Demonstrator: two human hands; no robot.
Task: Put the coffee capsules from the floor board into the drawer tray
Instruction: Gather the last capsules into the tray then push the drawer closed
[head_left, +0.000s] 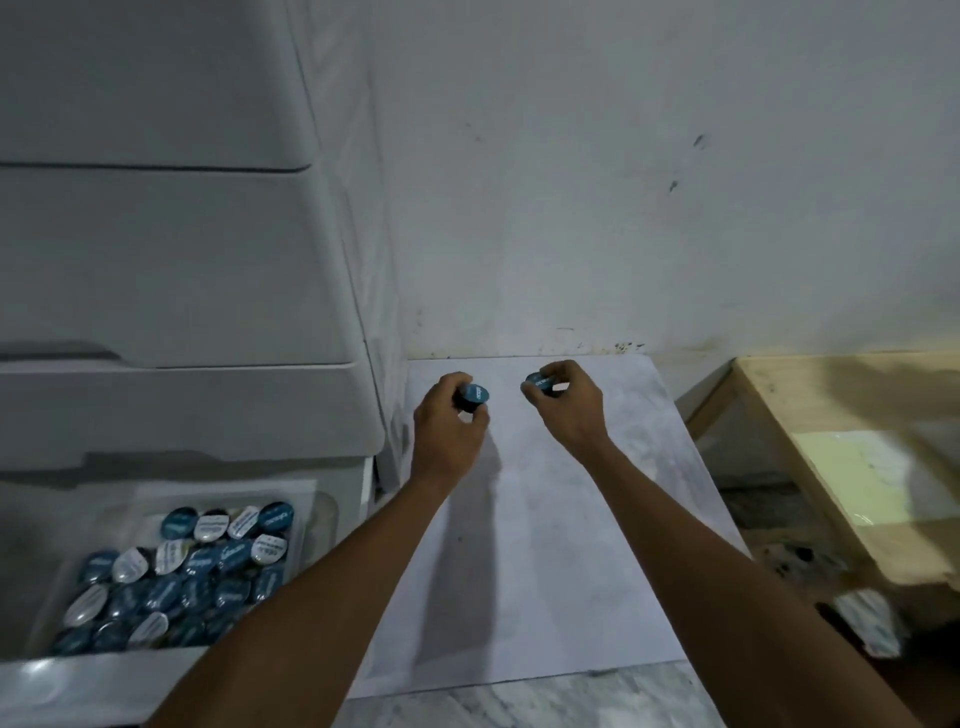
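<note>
nearest you, low on the left, the drawer tray (306, 525) sits in the open bottom drawer, already heaped with blue and white coffee capsules (176, 571). past it, the white floor board (545, 545) looks bare except at its far end, by the wall (623, 182). there your left hand (447, 421) pinches a blue-lidded capsule (474, 395) between thumb and fingers, and your right hand (566, 400) is curled shut around a second capsule (540, 383). so you're at the pick-up step, seemingly with the last two. next, carry both back and to the left over the tray, then let go low so they don't bounce off the heap.
</note>
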